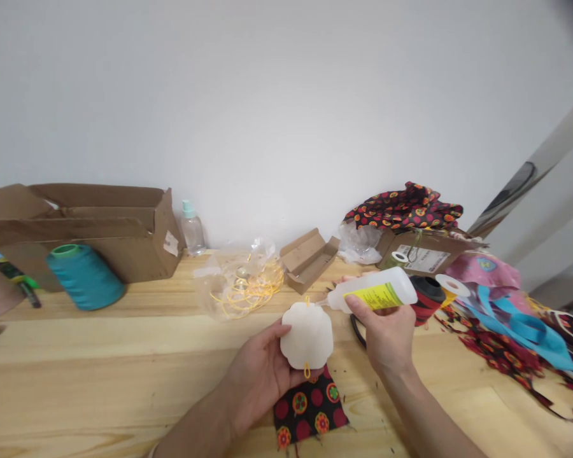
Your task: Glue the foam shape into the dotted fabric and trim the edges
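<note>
Teal thread cone (88, 280) in front of cardboard box (150, 257), far left. Yellow cord (262, 286) in clear plastic next. Left hand (262, 369) grips white scalloped disc (307, 336), thumb on left edge, fingers underneath; yellow loops (307, 371) top and bottom. Disc is above patterned fabric square (310, 413) on table (100, 369). Right hand (389, 334) has fingers wrapped around tipped white squeeze bottle (375, 291), nozzle (323, 303) at disc's top edge; contact unclear.

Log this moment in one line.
left hand: holds white scalloped piece | right hand: holds tilted white bottle, nozzle at piece's upper edge, contact unclear | on table: patterned cloth
</note>
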